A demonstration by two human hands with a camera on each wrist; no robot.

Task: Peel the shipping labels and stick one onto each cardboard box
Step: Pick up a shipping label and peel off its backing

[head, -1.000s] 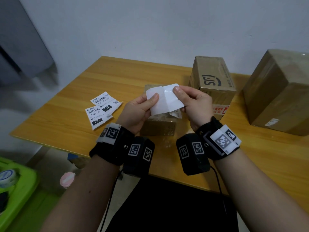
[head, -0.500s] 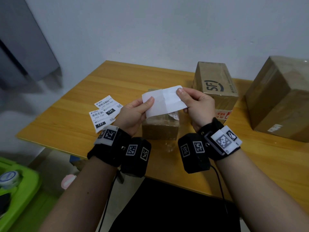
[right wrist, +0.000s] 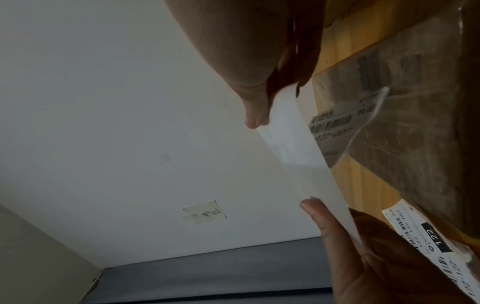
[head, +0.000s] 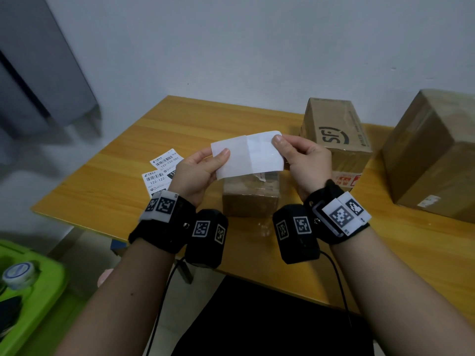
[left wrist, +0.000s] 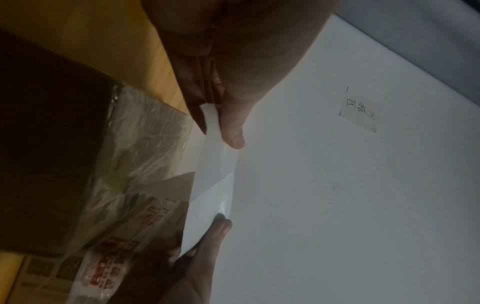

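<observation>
Between us, our left hand (head: 198, 173) pinched the left end of the white label sheet (head: 246, 154) with thumb and fingers, and our right hand (head: 305, 160) pinched its right end the same way, stretching it flat above the small cardboard box (head: 250, 196) near us. Two printed labels (head: 160, 173) lay on the wooden table (head: 115, 181) to the left. Farther right stood a taller box (head: 336, 134) and a large box (head: 434, 155).

Bare table (head: 123, 181) lies left of the small box (head: 250, 199); two boxes (head: 336, 140) crowd its right.
</observation>
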